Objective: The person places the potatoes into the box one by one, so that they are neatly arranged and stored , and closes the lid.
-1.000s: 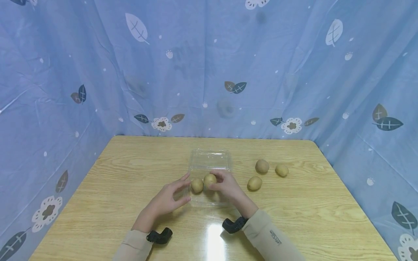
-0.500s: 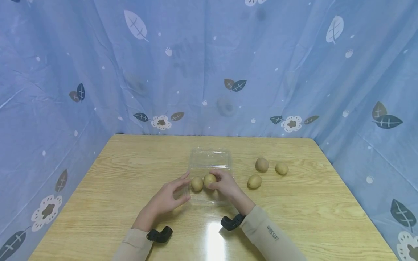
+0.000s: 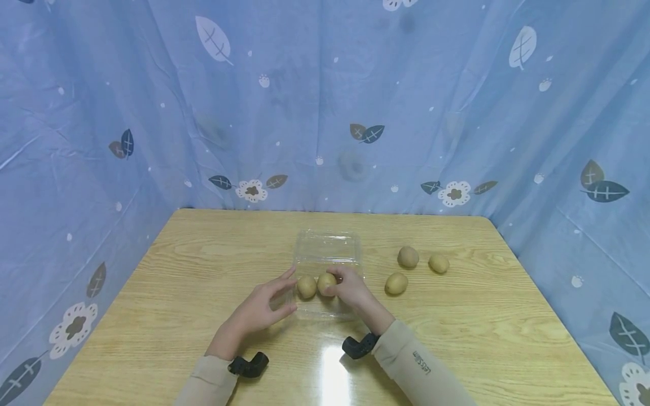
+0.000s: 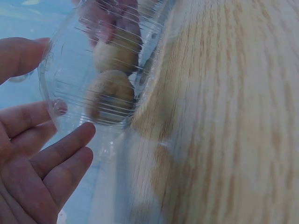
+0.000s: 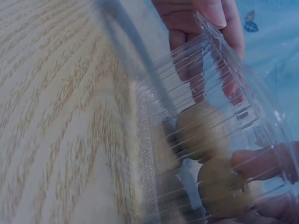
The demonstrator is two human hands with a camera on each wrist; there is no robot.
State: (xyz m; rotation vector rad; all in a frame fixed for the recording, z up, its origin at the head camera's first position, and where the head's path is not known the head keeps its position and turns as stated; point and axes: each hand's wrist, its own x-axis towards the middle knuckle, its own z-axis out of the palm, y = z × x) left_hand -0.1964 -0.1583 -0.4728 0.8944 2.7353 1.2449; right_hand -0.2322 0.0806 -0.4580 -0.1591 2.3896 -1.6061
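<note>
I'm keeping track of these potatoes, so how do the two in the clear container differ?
The right potato is gripped by the right hand; the left potato is not held. The left potato is nearer the left hand, the right potato farther from it. The right potato looks somewhat yellower, the left potato browner. Both are inside the clear container.

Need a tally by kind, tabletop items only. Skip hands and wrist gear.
Clear plastic container: 1
Potatoes, by their look: 5 (2 at the container, 3 apart from it)
Total: 6
</note>
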